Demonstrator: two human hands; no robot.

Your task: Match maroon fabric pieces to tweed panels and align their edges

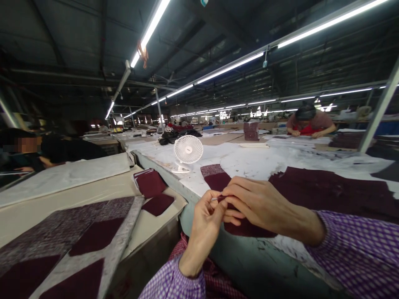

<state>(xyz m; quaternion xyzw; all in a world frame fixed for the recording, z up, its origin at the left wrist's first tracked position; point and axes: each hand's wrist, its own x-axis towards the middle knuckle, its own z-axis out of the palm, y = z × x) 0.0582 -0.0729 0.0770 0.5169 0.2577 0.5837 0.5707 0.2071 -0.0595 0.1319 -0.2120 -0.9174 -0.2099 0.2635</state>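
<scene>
Over the table's near edge, my left hand and my right hand meet fingertip to fingertip. Both are closed on a dark maroon fabric piece, pinching its upper edge; the rest of it hangs below my right hand. My fingers hide most of the pinched part, and a thin pale bit shows by the left fingertips. Just beyond my hands lies a second maroon piece with a speckled band at its far end. To the right of my right hand spreads a large pile of maroon fabric.
A small white fan stands on the white-covered table. On the cream side table at left lie a small stack of maroon pieces and speckled fabric. Co-workers sit across and at far left. A post rises at right.
</scene>
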